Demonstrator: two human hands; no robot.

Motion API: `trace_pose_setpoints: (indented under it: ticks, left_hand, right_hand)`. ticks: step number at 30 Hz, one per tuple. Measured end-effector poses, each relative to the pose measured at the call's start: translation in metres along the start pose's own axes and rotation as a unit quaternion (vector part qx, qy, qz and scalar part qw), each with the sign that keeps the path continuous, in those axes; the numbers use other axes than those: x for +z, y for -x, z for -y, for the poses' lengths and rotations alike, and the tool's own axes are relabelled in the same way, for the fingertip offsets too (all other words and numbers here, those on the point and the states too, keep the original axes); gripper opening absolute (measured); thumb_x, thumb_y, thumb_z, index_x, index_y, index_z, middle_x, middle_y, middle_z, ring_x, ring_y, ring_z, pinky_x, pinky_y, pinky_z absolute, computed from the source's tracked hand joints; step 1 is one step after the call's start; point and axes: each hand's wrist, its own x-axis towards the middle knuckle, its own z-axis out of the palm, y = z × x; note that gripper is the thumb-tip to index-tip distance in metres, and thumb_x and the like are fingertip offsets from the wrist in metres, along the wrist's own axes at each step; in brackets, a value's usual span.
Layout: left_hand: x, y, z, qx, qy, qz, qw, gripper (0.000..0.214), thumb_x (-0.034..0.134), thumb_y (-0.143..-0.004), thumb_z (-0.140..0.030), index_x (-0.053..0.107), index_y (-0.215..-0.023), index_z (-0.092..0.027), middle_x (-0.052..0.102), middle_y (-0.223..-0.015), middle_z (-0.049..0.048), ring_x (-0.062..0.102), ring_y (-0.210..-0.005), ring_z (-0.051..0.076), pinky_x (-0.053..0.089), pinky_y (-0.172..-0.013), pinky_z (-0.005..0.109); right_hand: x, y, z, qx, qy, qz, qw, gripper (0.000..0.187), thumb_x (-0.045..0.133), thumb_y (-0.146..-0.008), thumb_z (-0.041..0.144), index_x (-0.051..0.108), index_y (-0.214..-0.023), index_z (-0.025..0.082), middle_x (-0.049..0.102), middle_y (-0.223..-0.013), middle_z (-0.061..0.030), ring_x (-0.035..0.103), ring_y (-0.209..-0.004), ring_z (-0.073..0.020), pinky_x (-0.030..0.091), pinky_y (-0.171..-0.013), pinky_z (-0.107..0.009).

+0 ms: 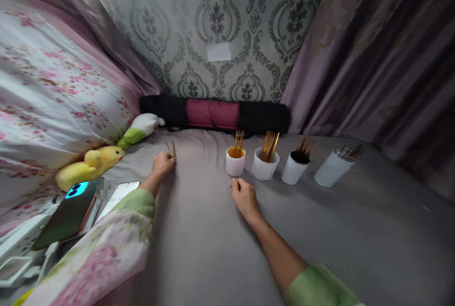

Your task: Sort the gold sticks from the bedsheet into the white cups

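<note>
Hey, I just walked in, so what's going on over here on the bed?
A person's left hand is pinching a few thin sticks above the grey sheet. The right hand is curled near the leftmost white container; whether it holds anything isn't clear. Four such containers stand in a row, each with sticks poking out.

Open lane on grey sheet [199,230] between my left fingers [171,158] and my right fingers [236,185], back to black-and-maroon bundle [213,114] barring far side. White cup [235,166] stands just beyond right fingers, sticks [240,141] jutting above rim. Three more containers [294,174] continue row rightward, slim gaps between. Dark phone [66,216], yellow plush toy [88,168] crowd my left side.
</note>
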Motion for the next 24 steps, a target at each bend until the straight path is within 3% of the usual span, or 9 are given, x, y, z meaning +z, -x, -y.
trace_pose_setpoints:
  ticks: [6,12,24]
  left_hand:
    - [-0.0034,-0.0002,0.0002,-0.025,0.032,0.006,0.999,0.025,0.050,-0.072,-0.031,0.067,-0.082,-0.016,0.067,-0.078,0.0109,0.061,-0.084,0.025,0.044,-0.071,0.029]
    - [-0.0039,-0.0009,0.0021,-0.064,0.076,0.017,0.995,0.028,0.051,-0.070,-0.033,0.067,-0.082,-0.014,0.064,-0.062,0.0085,0.062,-0.066,0.022,0.045,-0.059,0.027]
    - [-0.0024,-0.0045,0.0033,-0.054,0.128,0.000,0.990,0.026,0.052,-0.065,-0.031,0.066,-0.076,-0.012,0.065,-0.062,0.0094,0.060,-0.056,0.021,0.044,-0.050,0.027]
  right_hand:
    - [-0.0001,0.0004,0.0001,-0.002,0.003,-0.002,1.000,0.034,0.035,-0.086,0.034,0.063,-0.074,0.019,0.065,-0.066,-0.0044,0.056,-0.060,-0.0133,0.032,-0.057,-0.022]
    - [0.0004,-0.0003,-0.0004,-0.002,0.000,-0.001,1.000,0.034,0.035,-0.086,0.033,0.064,-0.074,0.018,0.067,-0.070,-0.0061,0.057,-0.064,-0.0140,0.033,-0.059,-0.021]
    - [0.0006,0.0001,-0.0006,0.000,0.001,-0.003,1.000,0.034,0.035,-0.086,0.034,0.063,-0.074,0.019,0.066,-0.069,-0.0049,0.057,-0.062,-0.0133,0.032,-0.057,-0.021]
